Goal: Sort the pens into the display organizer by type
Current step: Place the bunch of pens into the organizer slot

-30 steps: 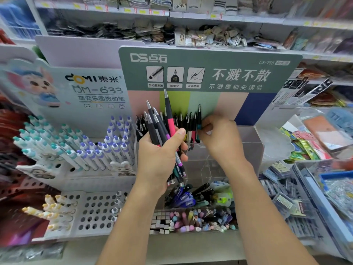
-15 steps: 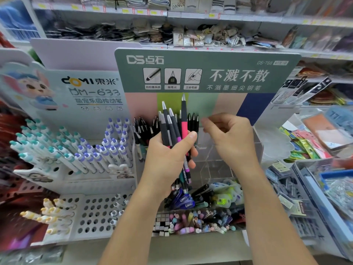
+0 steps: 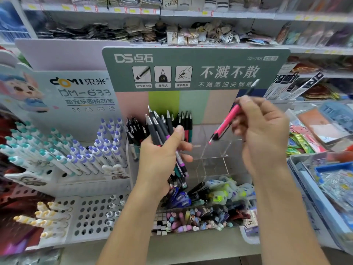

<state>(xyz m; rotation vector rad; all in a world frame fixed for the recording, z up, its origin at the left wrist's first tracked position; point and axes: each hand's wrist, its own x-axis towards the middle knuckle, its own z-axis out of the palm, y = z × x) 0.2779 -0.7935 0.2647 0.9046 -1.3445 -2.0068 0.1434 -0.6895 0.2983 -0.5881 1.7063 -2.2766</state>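
Head view, left hand: the left hand (image 3: 162, 159) is clenched round a bundle of slim matte black pens with silver conical tips (image 3: 159, 129); thumb laid across the barrels, tips fanned upward, lower ends protruding below the palm with purple and teal bands.

Head view, right hand: the right hand (image 3: 261, 129) pinches a single pink smooth-plastic pen with a dark upper section (image 3: 228, 121). The pen is tilted, lower end down-left above the clear compartments, upper end blurred against the header card.

Head view, organizer: the clear acrylic display organizer with partitioned stepped compartments (image 3: 215, 150) stands directly behind both hands. Its left rear compartments hold upright black pens with metallic tips (image 3: 183, 121); the compartments beneath the pink pen show bare transparent walls.

Head view, header: a grey-green printed card header (image 3: 191, 69) rises behind the organizer, with pastel vertical stripes below it.

Head view, left rack: a white perforated plastic rack (image 3: 91, 217) carries rows of white cylindrical pens with rounded teal and purple caps (image 3: 66, 150), slanted.

Head view, front tray: a shallow tray (image 3: 200, 220) in front of the organizer holds loose blue pens, pastel erasers and small square blocks.

Head view, background: shelves (image 3: 181, 14) carry folded textile goods; detail is blurred.
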